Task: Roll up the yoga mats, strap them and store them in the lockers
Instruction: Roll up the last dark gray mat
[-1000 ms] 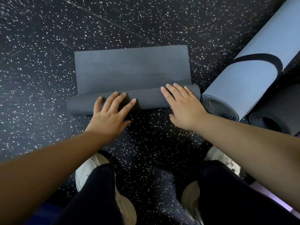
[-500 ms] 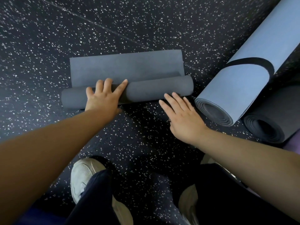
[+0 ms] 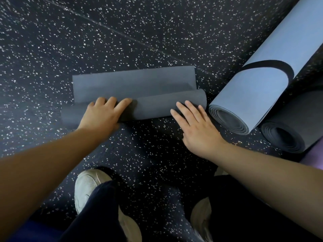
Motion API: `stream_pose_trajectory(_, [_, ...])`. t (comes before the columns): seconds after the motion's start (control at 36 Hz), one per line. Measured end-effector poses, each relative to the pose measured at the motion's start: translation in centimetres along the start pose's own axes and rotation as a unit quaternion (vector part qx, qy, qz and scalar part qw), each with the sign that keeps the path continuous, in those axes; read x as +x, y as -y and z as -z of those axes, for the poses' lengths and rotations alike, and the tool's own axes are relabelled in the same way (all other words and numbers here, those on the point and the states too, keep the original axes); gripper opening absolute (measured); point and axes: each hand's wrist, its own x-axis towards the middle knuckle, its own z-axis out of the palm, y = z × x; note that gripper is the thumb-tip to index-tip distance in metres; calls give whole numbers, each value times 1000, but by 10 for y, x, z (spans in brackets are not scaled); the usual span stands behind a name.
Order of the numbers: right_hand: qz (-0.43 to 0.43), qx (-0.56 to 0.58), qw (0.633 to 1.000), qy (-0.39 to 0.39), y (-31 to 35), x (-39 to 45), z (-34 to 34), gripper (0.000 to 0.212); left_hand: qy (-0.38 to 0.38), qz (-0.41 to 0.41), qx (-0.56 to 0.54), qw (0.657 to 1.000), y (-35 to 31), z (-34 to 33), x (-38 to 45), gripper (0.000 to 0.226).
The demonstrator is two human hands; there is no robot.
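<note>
The gray mat (image 3: pixel 136 88) lies on the speckled floor (image 3: pixel 122 32), and its roll has grown fatter, so only a short flat piece is left past it. The left hand (image 3: pixel 103 114) presses flat on the roll with straight fingers, and the right hand (image 3: pixel 195 126), which had slipped off, now touches the roll's right end again, open, holding nothing. I think rolling is almost done; strapping comes next, beside the blue rolled mat (image 3: pixel 258 88).

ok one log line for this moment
step: rolling grey mat | left hand: flat on roll | right hand: fingertips on roll | blue mat: rolled
</note>
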Motion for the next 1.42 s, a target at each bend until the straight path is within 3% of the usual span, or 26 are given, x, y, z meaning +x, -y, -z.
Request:
stream_pose_trajectory(0.17, [66, -22, 997, -24, 8, -25, -8, 82, -26, -41, -48, 998, -8, -18, -40, 99])
stream_pose_trajectory(0.28, [123, 11, 991, -46, 12, -36, -10, 72, 0, -62, -61, 996, -18, -26, -59, 101])
stream_pose_trajectory(0.42, [132, 31, 991, -17, 7, -29, -1, 66, 31, -80, -86, 993, -20, -28, -64, 102])
stream_pose_trajectory(0.53, [124, 32, 992, 8, 5, -24, 1, 57, 42, -98, -84, 991, -13, -25, -60, 101])
stream_pose_trajectory(0.81, [43, 46, 998, 15, 4, -13, -2, 39, -13, -103, -74, 992, -28, -21, -46, 99])
stream_pose_trajectory(0.89, [15, 48, 998, 49, 3, -6, -1, 48, -42, -135, -77, 987, -35, -18, -44, 96])
stream_pose_trajectory(0.97, [-6, 62, 997, 55, 2, -1, 0, 43, -48, -136, -78, 987, -43, -18, -45, 103])
stream_pose_trajectory(1.06, [-31, 79, 994, 76, 0, 5, 1, 44, 3, -101, -55, 993, -49, -20, -45, 121])
stream_pose_trajectory(1.14, [-47, 81, 995, 39, 0, 8, 2, 41, 64, -67, -56, 994, -52, -16, -38, 132])
stream_pose_trajectory(1.28, [-14, 28, 998, -49, 2, 2, 8, 42, 141, -21, -51, 988, -46, -1, -4, 117])
stream_pose_trajectory(1.42, [-8, -4, 1000, -20, 0, -11, 3, 57, 173, 0, -28, 985, -40, 9, 20, 115])
